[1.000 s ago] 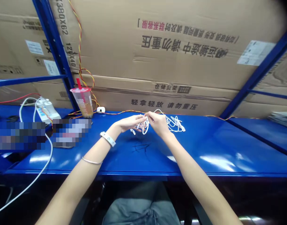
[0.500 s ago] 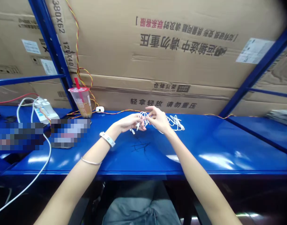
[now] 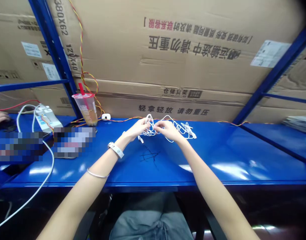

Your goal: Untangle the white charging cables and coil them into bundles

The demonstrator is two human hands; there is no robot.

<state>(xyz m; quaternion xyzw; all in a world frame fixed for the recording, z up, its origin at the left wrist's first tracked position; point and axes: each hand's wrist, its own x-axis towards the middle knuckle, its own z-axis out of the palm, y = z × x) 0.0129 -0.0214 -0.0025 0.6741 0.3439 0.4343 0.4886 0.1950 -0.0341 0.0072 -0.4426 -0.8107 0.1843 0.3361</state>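
Loops of white charging cable hang in my left hand, its fingers curled round them. My right hand is pinched on the same cable just to the right, thumb and forefinger together. One pale plug end dangles below my left fingers. To the right of my right hand lies a loose tangle of white cable with a plug at its end. Thin black ties are scattered on the blue table, nearer to me than both hands.
On the left stand a drink cup with a red straw, a small white case, a blurred phone and a white power strip. Another person's hand shows at the left edge. Cardboard backs the table between blue posts.
My right hand has lowered, its raised fingers now closed on the cable. A loop of cable now arcs up behind it. Another person's hand has come further into view at left.
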